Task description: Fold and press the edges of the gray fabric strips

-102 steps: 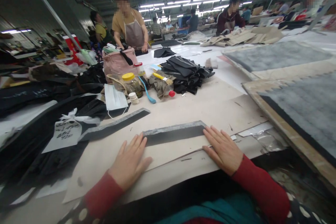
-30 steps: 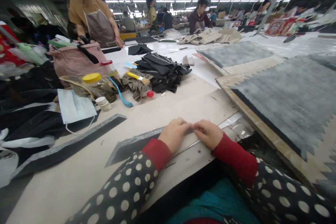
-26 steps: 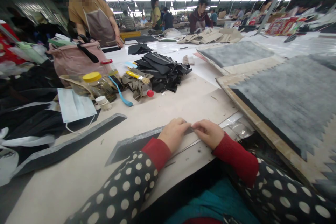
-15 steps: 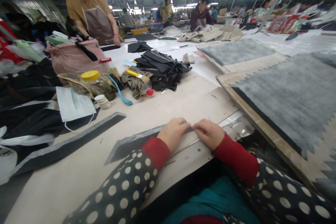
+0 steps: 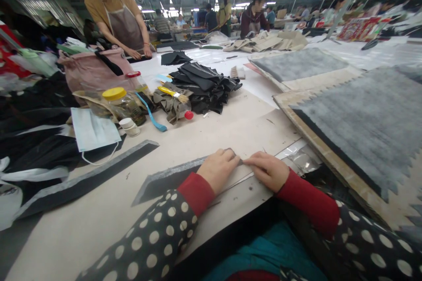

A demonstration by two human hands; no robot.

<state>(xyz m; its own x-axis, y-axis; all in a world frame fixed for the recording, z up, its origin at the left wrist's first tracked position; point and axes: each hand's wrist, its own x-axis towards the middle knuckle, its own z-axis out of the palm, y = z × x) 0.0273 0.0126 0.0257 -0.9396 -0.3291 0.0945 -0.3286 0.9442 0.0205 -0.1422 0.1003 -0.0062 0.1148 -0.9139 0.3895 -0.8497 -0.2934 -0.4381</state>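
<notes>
A black fabric strip (image 5: 168, 183) with a grey edge along its far side lies slantwise on the pale covered table (image 5: 201, 138). My left hand (image 5: 218, 169) rests over its right part, fingers bent and closed on the strip near its end. My right hand (image 5: 267, 169) has its thumb and forefinger pinched together at the strip's right tip, close to my left fingertips. The part of the strip beneath my left hand is hidden. Farther left lies a longer black strip (image 5: 89, 184) with a similar grey border.
Grey-faced panels (image 5: 362, 118) on boards stand to the right. A pile of black pieces (image 5: 201, 83), a yellow-handled brush (image 5: 173, 93), a yellow-lidded jar (image 5: 120, 101) and a face mask (image 5: 94, 128) lie beyond my hands. Across the table a person in an apron (image 5: 123, 24) works.
My right hand has shifted slightly right, toward the strip's tip. My left hand stays nearly in place. The person across the table has leaned forward, hands closer together.
</notes>
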